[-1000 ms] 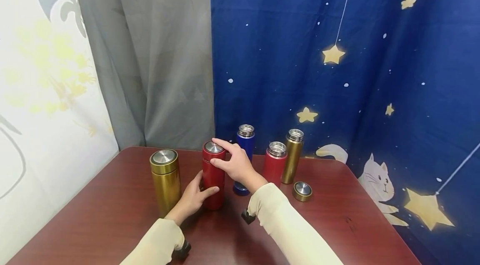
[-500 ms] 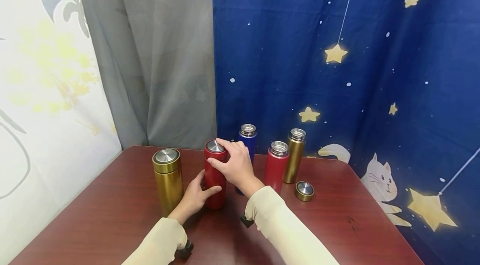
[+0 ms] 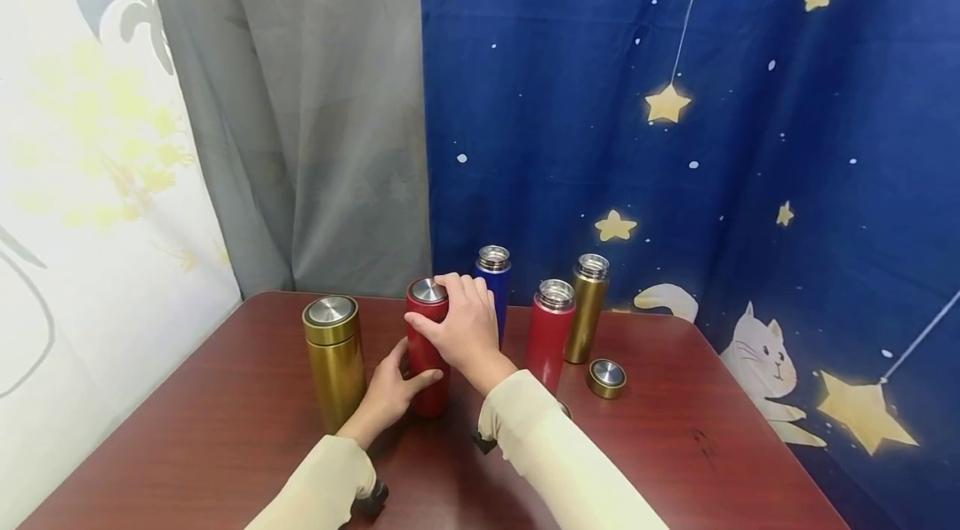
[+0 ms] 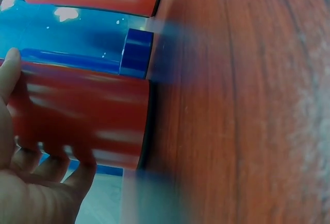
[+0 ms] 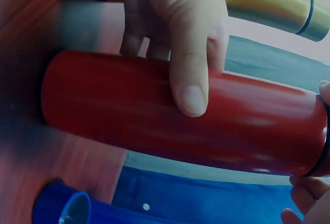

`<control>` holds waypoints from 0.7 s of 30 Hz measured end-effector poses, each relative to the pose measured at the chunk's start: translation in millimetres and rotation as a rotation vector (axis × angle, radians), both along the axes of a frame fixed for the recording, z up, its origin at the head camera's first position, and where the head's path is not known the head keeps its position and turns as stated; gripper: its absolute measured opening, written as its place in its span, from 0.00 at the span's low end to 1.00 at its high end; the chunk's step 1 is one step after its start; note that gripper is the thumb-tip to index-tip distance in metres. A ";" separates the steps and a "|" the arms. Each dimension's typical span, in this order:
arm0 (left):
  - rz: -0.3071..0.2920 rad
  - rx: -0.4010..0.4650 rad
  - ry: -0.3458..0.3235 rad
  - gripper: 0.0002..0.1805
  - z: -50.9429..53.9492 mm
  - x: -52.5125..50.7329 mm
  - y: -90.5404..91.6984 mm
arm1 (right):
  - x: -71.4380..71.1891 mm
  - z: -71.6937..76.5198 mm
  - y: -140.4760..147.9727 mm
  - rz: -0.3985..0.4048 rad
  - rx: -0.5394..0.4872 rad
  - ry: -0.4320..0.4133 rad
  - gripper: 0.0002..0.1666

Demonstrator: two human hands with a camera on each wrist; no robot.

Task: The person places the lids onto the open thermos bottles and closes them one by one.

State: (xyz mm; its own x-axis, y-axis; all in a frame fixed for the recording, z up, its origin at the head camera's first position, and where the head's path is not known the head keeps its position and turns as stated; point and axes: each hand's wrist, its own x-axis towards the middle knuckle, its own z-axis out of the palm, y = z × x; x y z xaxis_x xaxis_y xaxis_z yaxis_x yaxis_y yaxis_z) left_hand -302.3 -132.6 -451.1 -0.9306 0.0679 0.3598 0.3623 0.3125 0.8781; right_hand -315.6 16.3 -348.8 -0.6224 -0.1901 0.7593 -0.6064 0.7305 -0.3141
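The lidded red cylindrical metal flask [image 3: 429, 359] stood upright on the reddish-brown wood-grain table [image 3: 225, 422], left of the middle between the side edges and set back toward the far edge. Its long axis was vertical, at right angles to the surface. Both of my hands were in contact with it, so neither was nearer. My left hand [image 3: 390, 392] came in low from the near-left, wrapped around the body, with the thumb across the near side and the fingers at the left and behind. My right hand [image 3: 465, 326] came in higher from the right, with thumb and fingers pinching the red lid with a brushed-steel top [image 3: 427, 290]. The lid sat in line with the body.

The wide gold lidded metal flask [image 3: 335, 372] stood just beside my left hand, toward the left edge. Toward the right edge stood the lidless blue metal flask [image 3: 495, 288], the lidless red metal flask [image 3: 549, 334] and the slim lidless gold metal flask [image 3: 587, 313].

No brand, label or writing was legible on any flask. Dark marks [image 3: 702, 442] near the right edge could not be read as letters.
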 end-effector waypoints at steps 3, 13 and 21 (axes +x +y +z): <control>-0.008 0.000 0.006 0.36 -0.2 -0.7 0.4 | -1.1 2.0 2.4 0.031 0.003 -0.080 0.36; -0.026 -0.007 -0.014 0.39 0.4 -2.1 -5.6 | -14.2 4.1 17.7 0.772 -0.313 -0.576 0.43; -0.057 -0.008 -0.035 0.40 -2.2 -5.3 -5.2 | -4.5 19.0 28.5 0.773 -0.289 -0.546 0.36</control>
State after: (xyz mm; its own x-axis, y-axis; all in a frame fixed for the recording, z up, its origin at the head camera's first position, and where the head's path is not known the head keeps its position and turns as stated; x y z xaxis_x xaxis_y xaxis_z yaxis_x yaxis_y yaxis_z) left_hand -307.6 -137.9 -453.3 -0.9370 0.1240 0.3266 0.3491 0.2988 0.8882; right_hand -320.1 44.8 -329.9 -0.6835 -0.5442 0.4865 -0.6029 0.0452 -0.7966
